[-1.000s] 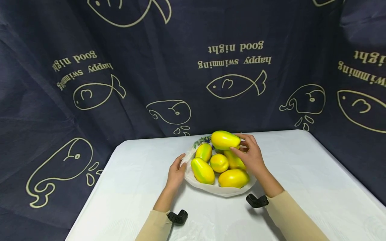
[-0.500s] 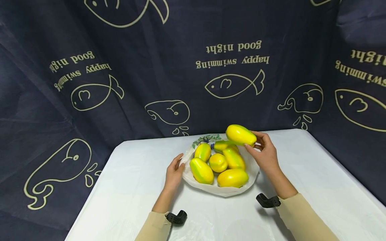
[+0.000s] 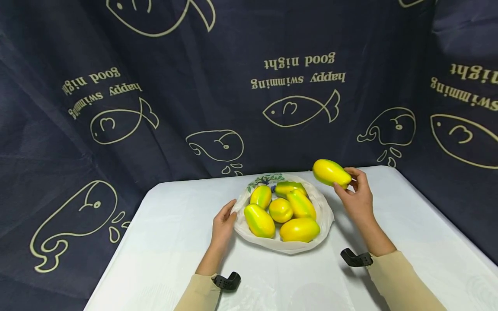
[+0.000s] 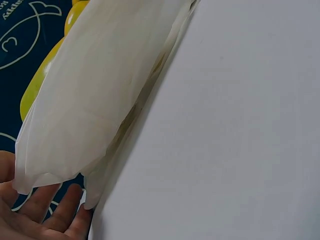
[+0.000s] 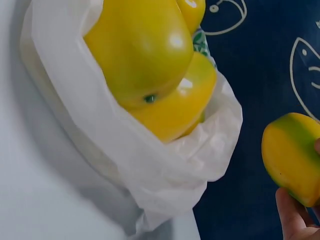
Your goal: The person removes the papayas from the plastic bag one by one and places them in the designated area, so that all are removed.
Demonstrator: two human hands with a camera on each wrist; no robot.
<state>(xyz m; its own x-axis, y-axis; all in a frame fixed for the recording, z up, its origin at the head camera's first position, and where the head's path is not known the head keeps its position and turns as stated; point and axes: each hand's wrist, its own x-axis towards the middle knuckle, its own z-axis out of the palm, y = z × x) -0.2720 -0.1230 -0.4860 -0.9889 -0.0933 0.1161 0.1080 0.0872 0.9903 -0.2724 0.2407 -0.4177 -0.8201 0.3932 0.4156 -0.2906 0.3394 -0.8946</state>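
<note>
An oblong yellow-green fruit (image 3: 331,173), like a small papaya or a mango, is held by its right end in my right hand (image 3: 358,196). Thumb and fingers grip it in the air, to the right of a white plastic bag (image 3: 285,247). Several more such fruits (image 3: 297,230) lie inside the bag, whose mouth is spread wide. At the bag's left rim my left hand (image 3: 223,226) pinches the plastic. The left wrist view shows the bag's edge running between the thumb and the fingers (image 4: 60,212). In the right wrist view only part of the held fruit (image 5: 292,157) shows.
A white-covered table (image 3: 175,250) bears the bag. Behind it hangs a dark blue cloth (image 3: 218,99) with fish and whale drawings, close to the table's far edge. A green leaf print (image 3: 272,178) shows on the bag's far side.
My right hand has carried the fruit from above the bag to the right, past its rim. That uncovers another fruit at the bag's back. My left hand keeps its hold on the rim.
</note>
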